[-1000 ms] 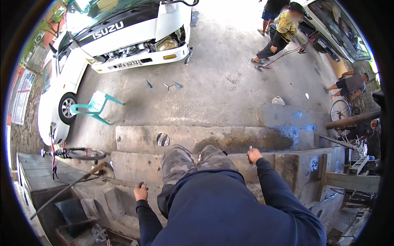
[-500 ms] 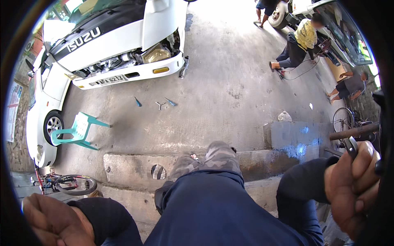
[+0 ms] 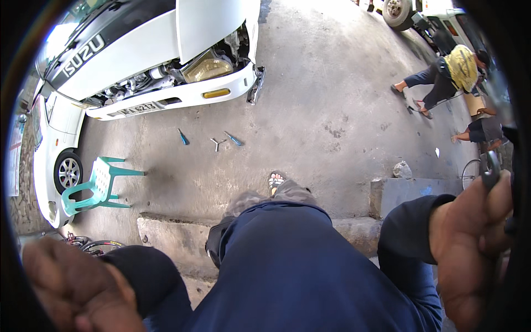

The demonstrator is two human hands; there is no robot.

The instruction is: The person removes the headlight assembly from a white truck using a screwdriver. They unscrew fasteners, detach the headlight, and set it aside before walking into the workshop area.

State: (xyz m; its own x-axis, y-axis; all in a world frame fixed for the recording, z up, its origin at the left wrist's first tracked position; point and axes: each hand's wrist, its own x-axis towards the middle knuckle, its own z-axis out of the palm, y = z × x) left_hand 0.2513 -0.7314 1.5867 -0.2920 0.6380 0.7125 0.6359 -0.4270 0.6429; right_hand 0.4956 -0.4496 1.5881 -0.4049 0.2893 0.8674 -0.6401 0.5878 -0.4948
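Observation:
My right hand (image 3: pixel 470 243) is raised at the right edge, its fingers closed around a small dark metal tool with a ring-like end (image 3: pixel 490 170); the rest of the tool is hidden. At the lower left, my left hand (image 3: pixel 80 288) is curled and blurred, and whatever it may hold cannot be made out. Both hands are well away from the floor tools. Ahead on the concrete lie a blue-handled screwdriver (image 3: pixel 183 137), a three-armed Y-shaped wrench (image 3: pixel 218 144) and a second blue-handled screwdriver (image 3: pixel 234 139).
A white truck (image 3: pixel 182 102) with its front panel off stands ahead left, beside a white car (image 3: pixel 61 135). A green plastic chair (image 3: pixel 99 185) is at the left. Concrete steps (image 3: pixel 177 238) and a block (image 3: pixel 409 191) lie near me. A person in yellow (image 3: pixel 462 66) bends at the far right.
I have moved forward over the steps, and a sandalled foot now shows ahead. The truck looks closer. The person in yellow appears farther right. My right hand still grips the dark tool.

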